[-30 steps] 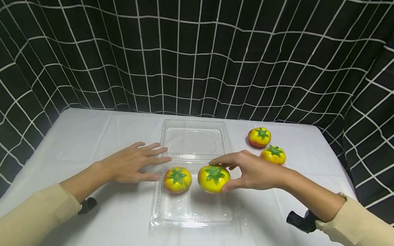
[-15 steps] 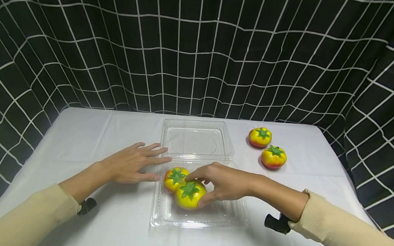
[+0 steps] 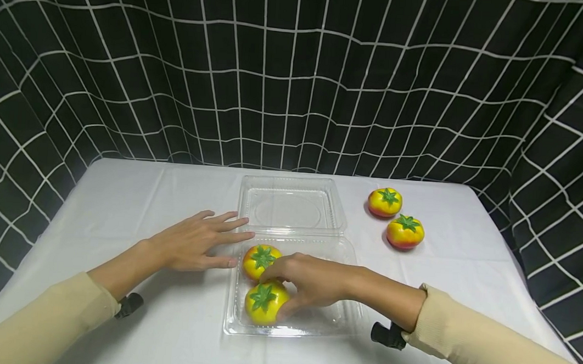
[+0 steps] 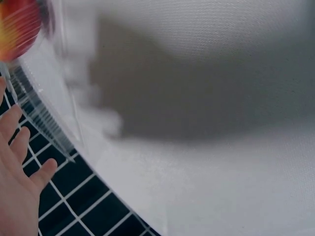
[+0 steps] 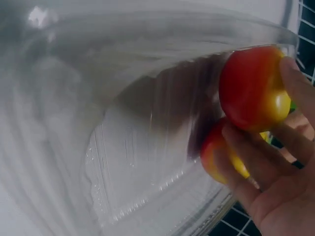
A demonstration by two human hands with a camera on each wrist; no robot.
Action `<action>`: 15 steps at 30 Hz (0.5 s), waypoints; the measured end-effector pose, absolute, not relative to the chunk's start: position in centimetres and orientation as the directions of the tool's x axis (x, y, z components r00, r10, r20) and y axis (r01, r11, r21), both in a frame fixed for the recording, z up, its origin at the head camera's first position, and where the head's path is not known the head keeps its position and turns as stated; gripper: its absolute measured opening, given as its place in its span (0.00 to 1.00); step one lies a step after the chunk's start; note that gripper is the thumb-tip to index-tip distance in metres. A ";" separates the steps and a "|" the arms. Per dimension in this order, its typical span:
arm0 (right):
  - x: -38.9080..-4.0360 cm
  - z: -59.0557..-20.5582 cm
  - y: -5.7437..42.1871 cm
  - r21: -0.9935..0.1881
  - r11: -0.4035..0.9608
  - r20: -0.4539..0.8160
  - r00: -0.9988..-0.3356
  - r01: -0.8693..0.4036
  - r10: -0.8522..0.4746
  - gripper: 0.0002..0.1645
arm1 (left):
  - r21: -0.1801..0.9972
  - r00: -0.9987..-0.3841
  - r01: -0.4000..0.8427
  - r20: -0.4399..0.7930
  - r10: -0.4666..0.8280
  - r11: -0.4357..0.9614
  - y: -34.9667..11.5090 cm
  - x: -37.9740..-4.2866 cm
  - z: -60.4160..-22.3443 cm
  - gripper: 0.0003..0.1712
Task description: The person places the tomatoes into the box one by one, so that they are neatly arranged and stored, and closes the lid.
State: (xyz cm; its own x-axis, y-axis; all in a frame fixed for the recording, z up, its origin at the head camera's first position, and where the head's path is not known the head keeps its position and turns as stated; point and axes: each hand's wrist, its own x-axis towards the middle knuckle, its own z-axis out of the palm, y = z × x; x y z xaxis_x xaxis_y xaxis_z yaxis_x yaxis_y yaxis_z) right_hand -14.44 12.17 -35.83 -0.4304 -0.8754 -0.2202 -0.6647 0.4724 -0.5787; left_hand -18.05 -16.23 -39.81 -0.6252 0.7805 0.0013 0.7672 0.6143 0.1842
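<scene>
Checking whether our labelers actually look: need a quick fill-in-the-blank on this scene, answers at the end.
1. The right hand grips the nearer fruit; besides that one, the number of fruits in the clear container is ____.
2. On the white cloth, outside the container, the loose fruits number ____.
3. The leafy tops of the loose fruits are coloured ____.
4. The left hand, its fingers spread, grips ____.

Missing words: one; two; green; nothing.

4 fruits [image 3: 404, 234]: yellow and red, green leaf tops [image 3: 263, 297]. Curtain [image 3: 296, 83]: black, white grid. Tablecloth [image 3: 122, 206]: white. Sleeves [image 3: 47, 317]: beige. Container [image 3: 314, 323]: colourless.
</scene>
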 end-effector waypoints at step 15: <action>-14.4 -36.9 12.3 -0.483 0.429 -0.147 -0.413 -0.763 -0.899 0.33 | 0.178 -0.613 0.780 0.024 0.790 0.600 -16.2 -18.1 -40.0 0.36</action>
